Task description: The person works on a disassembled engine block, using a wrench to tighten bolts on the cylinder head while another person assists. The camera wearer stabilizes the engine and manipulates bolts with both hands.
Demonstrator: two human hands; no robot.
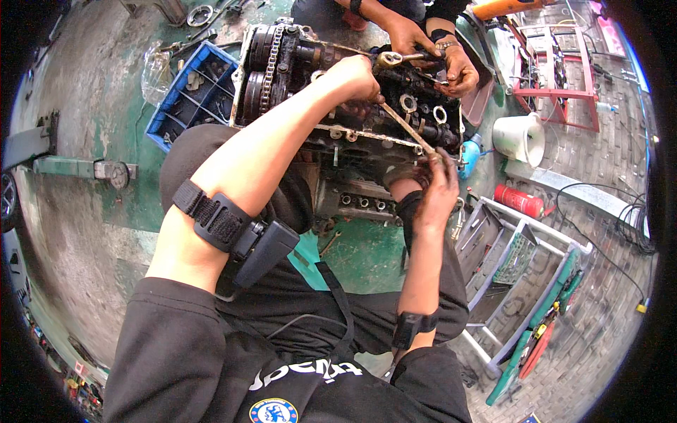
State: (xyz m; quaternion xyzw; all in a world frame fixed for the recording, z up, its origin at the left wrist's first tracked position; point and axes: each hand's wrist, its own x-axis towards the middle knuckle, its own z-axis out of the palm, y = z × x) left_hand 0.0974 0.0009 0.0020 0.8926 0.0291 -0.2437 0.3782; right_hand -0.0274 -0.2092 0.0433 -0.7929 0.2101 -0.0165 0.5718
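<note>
A greasy engine cylinder head point(282, 81), with a timing chain point(273, 67) at its left end, stands in front of me. My left hand point(358, 79) is closed at its middle, over the upper end of a long-handled wrench point(407, 128). That bar slants down to the right across the engine's near edge. My right hand point(441, 185), fingers dark with grease, grips its lower end. What the wrench's far end sits on is hidden under my left hand. Just beyond, a co-worker's hands point(416, 39) hold a ratchet point(390, 60) over the same engine.
A blue divided tray point(166, 113) with small parts lies left of the engine. To the right are a white bucket point(518, 139), a blue bottle point(471, 155), a red fire extinguisher point(520, 200) and a metal tool cart point(508, 261). Another engine part point(356, 201) lies below.
</note>
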